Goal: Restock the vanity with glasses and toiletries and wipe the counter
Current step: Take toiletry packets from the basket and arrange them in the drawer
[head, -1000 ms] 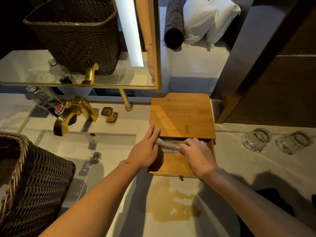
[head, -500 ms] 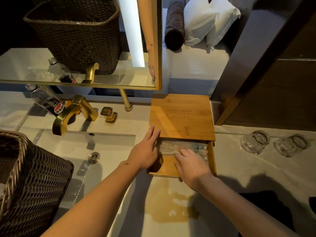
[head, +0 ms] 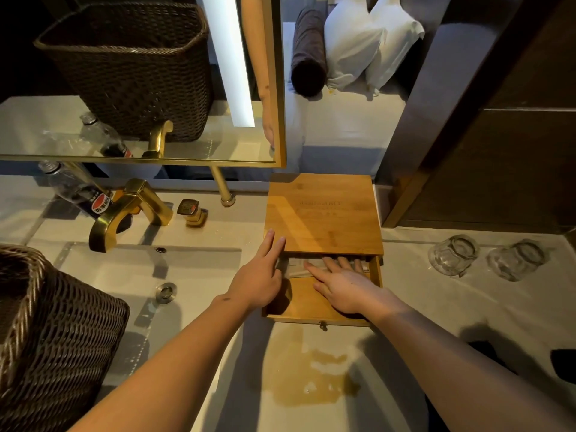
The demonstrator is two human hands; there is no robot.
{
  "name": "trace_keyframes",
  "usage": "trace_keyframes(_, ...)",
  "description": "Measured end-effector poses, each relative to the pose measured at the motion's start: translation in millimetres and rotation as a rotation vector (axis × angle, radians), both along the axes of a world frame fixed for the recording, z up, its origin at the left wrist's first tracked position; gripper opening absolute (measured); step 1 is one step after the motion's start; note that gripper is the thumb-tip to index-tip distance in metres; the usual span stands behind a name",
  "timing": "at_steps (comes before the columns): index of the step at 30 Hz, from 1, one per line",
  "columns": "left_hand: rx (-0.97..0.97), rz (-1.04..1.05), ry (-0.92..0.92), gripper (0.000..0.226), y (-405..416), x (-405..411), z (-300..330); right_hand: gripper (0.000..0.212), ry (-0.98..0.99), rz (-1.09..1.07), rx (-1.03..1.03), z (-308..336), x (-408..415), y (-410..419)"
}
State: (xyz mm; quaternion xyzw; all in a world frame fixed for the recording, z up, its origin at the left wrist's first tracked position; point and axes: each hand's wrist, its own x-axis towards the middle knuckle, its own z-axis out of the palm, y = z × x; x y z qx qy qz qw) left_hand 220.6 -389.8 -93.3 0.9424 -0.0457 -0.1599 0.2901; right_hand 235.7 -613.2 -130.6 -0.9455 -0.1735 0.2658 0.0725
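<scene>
- A second ago the right hand [head: 346, 286] was curled, pinching the clear toiletry packets [head: 296, 266] at the mouth of the wooden drawer [head: 314, 307]; it now lies flat with straight fingers [head: 343, 263] pressing them down.
- Those fingers have slid deeper, their tips under the box lid [head: 322, 213].
- The packets, bunched up before, now lie flatter in the drawer.

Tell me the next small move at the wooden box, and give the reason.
Probably draw the right hand out of the drawer. Its straight fingers press the wrapped toiletries flat at the back, under the box top, so they look placed. The left hand rests at the box's left edge, and the drawer stands open, ready to be pushed in.
</scene>
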Motion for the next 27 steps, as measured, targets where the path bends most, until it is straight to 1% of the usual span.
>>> trace_keyframes(3,0.007,0.0,0.008,0.072,1,1,0,0.067,-0.068,-0.091,0.037,6,-15,12)
trace_keyframes(6,0.018,-0.003,0.006,0.072,1,0,0,0.072,0.022,-0.165,0.109,4,-33,23)
trace_keyframes(9,0.024,-0.004,0.009,0.072,1,1,1,0.071,0.109,-0.204,0.067,4,-33,34)
trace_keyframes(13,0.041,-0.017,0.007,0.074,1,1,0,0.071,0.157,-0.262,0.017,7,-23,47)
trace_keyframes(17,0.033,-0.009,0.006,0.073,0,1,-1,0.071,0.14,-0.266,-0.03,5,-21,54)
trace_keyframes(23,0.033,-0.007,0.031,0.074,0,1,4,0.065,0.111,-0.209,-0.033,8,-8,40)
trace_keyframes(27,0.024,-0.003,0.047,0.075,-1,1,4,0.07,0.095,-0.233,0.01,12,-20,41)
